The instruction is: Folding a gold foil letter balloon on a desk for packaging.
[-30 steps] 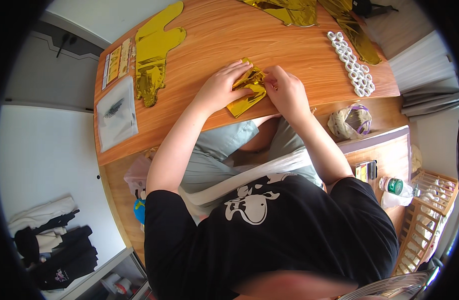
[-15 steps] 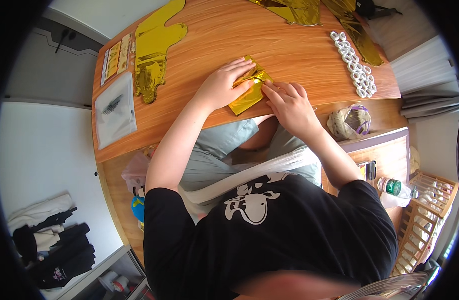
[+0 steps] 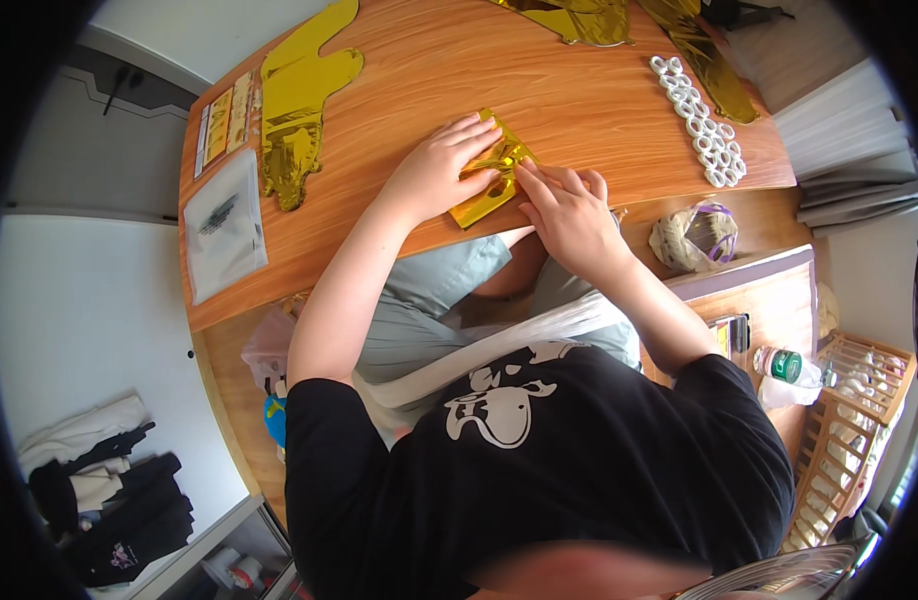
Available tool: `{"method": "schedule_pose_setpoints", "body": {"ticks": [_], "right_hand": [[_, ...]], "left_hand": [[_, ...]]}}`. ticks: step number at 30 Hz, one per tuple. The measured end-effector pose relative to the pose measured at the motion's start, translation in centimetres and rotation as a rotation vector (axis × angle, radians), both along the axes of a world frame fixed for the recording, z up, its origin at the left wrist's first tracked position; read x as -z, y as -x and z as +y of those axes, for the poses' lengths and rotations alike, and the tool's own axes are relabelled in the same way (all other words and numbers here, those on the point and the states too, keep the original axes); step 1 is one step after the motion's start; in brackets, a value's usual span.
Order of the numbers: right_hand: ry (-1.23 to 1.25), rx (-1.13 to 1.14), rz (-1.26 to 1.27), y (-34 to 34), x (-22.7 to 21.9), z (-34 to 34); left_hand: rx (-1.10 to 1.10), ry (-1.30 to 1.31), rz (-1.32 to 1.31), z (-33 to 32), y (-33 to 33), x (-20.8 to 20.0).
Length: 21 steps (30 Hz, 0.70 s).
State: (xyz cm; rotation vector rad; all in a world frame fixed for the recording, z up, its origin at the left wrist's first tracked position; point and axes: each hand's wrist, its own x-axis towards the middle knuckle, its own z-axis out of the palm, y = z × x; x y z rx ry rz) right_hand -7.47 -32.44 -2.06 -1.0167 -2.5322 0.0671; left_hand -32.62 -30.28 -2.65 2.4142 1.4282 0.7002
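Observation:
A folded gold foil balloon lies on the near edge of the wooden table, wrinkled and shiny in its middle. My left hand rests flat over its left side, fingers stretched toward the top end and thumb apart across the lower part. At its right edge, my right hand touches the foil with the index fingertip. The other right fingers are bent, and the thumb stands apart from the index. Both palms hide parts of the foil.
Farther left lies a flat gold foil balloon, near a printed sheet and a clear plastic bag. More gold foil is at the far side. White rings line the right. A bottle stands lower right.
The right fingers have shifted slightly on the foil's right edge, with the index now straighter. The left hand keeps its place on the foil. The whole view has moved a little.

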Motion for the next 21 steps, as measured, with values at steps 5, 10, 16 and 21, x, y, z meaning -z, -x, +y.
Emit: {"method": "schedule_pose_setpoints", "body": {"ticks": [5,10,16,21], "right_hand": [[0.103,-0.017,0.266,-1.1,-0.9,1.7],[0.228,0.142,0.438,-1.1,-0.8,3.3],[0.182,0.194,0.435,0.0,-0.8,2.8],[-0.132,0.133,0.314,0.3,-0.3,3.1]], "left_hand": [[0.01,0.001,-0.008,0.1,0.1,0.0],[0.016,-0.011,-0.009,0.1,0.1,0.1],[0.003,-0.014,-0.024,-0.2,0.2,0.1],[0.009,0.002,-0.027,0.0,-0.1,-0.2]]}}
